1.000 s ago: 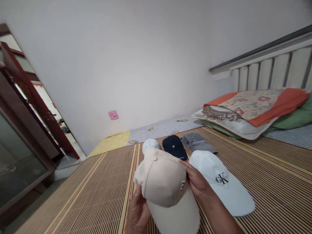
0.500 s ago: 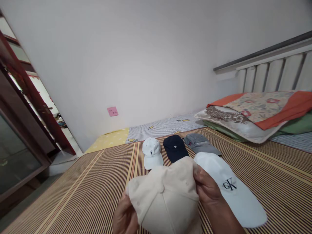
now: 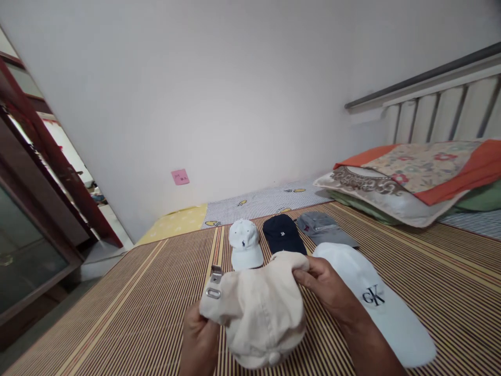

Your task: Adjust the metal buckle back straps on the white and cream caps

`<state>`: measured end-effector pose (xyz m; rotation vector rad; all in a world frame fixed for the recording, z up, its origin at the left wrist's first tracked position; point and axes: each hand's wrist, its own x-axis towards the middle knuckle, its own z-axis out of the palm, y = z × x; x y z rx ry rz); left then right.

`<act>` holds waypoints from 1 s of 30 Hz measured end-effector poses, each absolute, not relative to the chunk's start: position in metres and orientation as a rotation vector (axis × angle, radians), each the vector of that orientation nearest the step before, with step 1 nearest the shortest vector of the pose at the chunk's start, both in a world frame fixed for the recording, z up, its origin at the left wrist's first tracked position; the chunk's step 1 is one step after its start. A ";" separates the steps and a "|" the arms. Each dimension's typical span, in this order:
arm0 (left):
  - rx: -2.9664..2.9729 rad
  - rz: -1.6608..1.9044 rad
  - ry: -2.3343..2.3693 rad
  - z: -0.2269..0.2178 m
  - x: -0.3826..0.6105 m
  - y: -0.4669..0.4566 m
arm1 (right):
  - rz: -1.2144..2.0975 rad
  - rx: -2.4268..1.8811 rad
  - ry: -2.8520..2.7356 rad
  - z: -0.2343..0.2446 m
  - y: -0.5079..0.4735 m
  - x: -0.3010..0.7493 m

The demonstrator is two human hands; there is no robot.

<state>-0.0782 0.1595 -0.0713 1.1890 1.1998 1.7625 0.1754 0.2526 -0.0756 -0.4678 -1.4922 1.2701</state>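
Note:
Between my two hands hangs a beige baseball cap [image 3: 266, 313], crown button toward me at the bottom. My left hand [image 3: 200, 334] pinches it at the left, just below a metal strap buckle [image 3: 214, 284] standing at the strap's end. At the upper right edge, my right hand [image 3: 326, 282] grips the fabric, thumb on the near side. Just beyond lie a white cap [image 3: 246, 243] with a small dark logo, a navy cap [image 3: 284, 235] and a grey cap [image 3: 324, 230]. By my right forearm rests a larger white cap [image 3: 376, 303] with black letters.
A striped bamboo mat [image 3: 129, 313] covers the bed. Pillows [image 3: 368, 190] under a floral cloth with orange borders [image 3: 422, 167] are stacked at the right, near a radiator [image 3: 438, 117]. A pink note [image 3: 180, 177] sticks to the wall [image 3: 235, 104]. A dark red doorframe [image 3: 66, 172] stands at the left.
The beige cap has been tilted over, so its button now points down toward me and the strap buckle shows. My right hand has shifted its grip along the edge.

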 end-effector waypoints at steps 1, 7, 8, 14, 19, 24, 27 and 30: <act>1.262 1.706 1.224 -0.077 -0.082 0.164 | 1.296 -0.464 -1.546 -0.077 0.255 0.179; 1.008 1.398 1.023 -0.099 -0.097 0.173 | 1.542 -0.640 -1.768 -0.091 0.264 0.189; 0.998 1.379 1.006 -0.100 -0.100 0.170 | 1.548 -0.668 -1.779 -0.092 0.264 0.189; 1.176 1.306 1.063 -0.095 -0.106 0.158 | 1.429 -0.668 -1.655 -0.089 0.262 0.194; 1.108 1.344 1.088 -0.081 -0.094 0.155 | 1.461 -0.598 -1.606 -0.087 0.259 0.201; 1.158 1.314 1.096 -0.066 -0.082 0.143 | 1.581 -0.598 -1.665 -0.079 0.252 0.202; 1.254 1.173 1.045 -0.052 -0.070 0.137 | 1.571 -0.576 -1.692 -0.071 0.248 0.202; 1.237 1.167 1.086 -0.044 -0.061 0.136 | 1.546 -0.542 -1.650 -0.066 0.243 0.204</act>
